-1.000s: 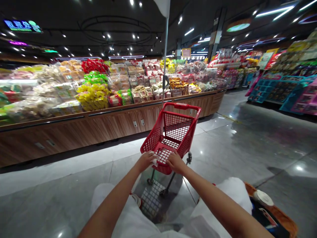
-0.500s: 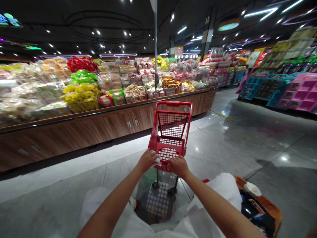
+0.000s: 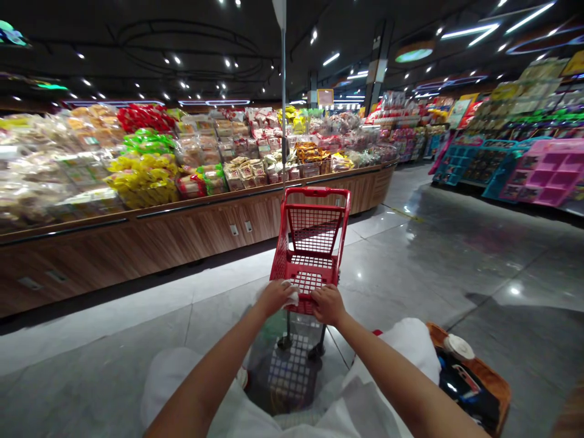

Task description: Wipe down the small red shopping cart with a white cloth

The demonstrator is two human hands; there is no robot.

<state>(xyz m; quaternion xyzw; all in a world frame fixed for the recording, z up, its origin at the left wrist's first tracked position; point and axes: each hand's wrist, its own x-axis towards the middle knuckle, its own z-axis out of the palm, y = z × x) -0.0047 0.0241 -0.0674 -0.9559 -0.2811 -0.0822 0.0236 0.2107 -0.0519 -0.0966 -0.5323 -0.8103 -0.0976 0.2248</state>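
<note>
A small red shopping cart (image 3: 314, 228) with lattice panels stands before me, its near edge close to both hands. My left hand (image 3: 277, 296) is closed on a crumpled white cloth (image 3: 292, 294), perhaps a tissue, and rests at the left part of that near edge. At the right part, my right hand (image 3: 328, 303) has its fingers curled over the red rim. Most of its fingertips are hidden from view. Under the cart, dark wheels (image 3: 316, 351) rest on the floor.
A long wood-panelled display counter (image 3: 205, 225) heaped with packaged snacks runs behind the cart. At lower right sits an orange-brown basket (image 3: 499, 389) with a black item and a white-lidded thing. Pink display racks (image 3: 542, 170) stand at far right. The grey floor (image 3: 410, 267) is glossy.
The whole scene has shifted slightly left in view. My left hand, with the white cloth, sits a little lower at the cart's near edge; the right hand keeps its hold.
</note>
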